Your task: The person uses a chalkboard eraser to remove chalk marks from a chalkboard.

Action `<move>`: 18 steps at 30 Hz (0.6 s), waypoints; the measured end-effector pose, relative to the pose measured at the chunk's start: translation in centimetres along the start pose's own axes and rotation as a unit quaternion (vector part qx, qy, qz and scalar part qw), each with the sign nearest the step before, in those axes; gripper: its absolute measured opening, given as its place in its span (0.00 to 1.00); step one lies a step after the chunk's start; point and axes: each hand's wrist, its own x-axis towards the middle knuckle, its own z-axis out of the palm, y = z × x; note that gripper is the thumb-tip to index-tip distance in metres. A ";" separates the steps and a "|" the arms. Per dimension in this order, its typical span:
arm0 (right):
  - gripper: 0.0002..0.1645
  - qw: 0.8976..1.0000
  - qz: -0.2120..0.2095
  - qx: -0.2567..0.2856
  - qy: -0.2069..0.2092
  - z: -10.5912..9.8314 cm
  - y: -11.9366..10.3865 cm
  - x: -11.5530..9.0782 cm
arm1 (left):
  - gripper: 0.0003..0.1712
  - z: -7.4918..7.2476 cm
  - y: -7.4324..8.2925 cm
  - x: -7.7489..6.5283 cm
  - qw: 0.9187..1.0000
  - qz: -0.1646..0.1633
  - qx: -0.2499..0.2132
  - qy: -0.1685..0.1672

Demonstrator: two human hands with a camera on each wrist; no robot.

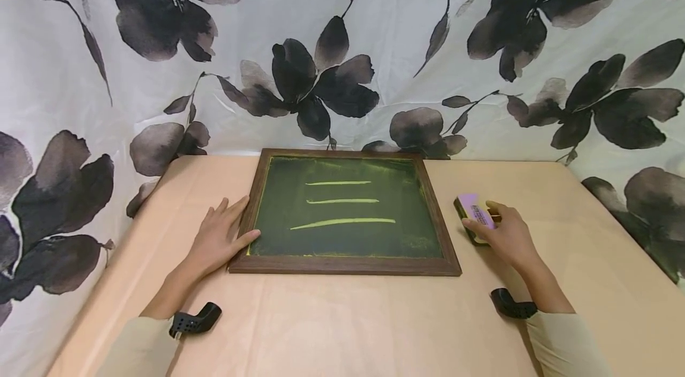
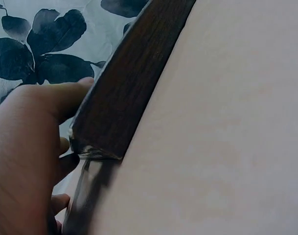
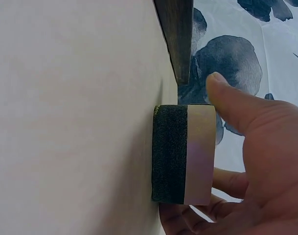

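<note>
A chalkboard (image 1: 348, 243) with a brown wooden frame lies on the table, bearing three yellow-green chalk lines (image 1: 342, 220). My left hand (image 1: 214, 240) rests at its left side, thumb over the frame and the other fingers spread along the outer edge. The left wrist view shows the thumb against the dark frame (image 2: 124, 88). To the right of the board, my right hand (image 1: 505, 234) holds a chalkboard eraser (image 1: 475, 210) between thumb and fingers. Its dark felt (image 3: 169, 154) faces the table; its top is purple and yellow.
A peach-coloured cloth covers the table (image 1: 342, 323). Behind it hangs a white curtain (image 1: 407, 26) with dark flowers, close to the board's far edge. Black wrist devices (image 1: 195, 320) sit on both wrists.
</note>
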 end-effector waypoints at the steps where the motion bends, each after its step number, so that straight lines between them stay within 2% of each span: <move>1: 0.50 1.000 -0.003 -0.005 0.001 -0.1 -0.1 0.1 | 0.45 -0.1 0.0 0.1 1.000 0.002 0.002 0.000; 10: 0.49 1.000 0.000 -0.031 -0.001 -0.4 -0.6 0.3 | 0.45 -0.3 -0.2 0.2 1.000 -0.003 0.006 -0.009; 18: 0.41 0.999 -0.014 -0.047 0.014 -0.6 -1.0 0.3 | 0.45 -0.3 -0.2 0.0 1.000 -0.007 0.003 -0.016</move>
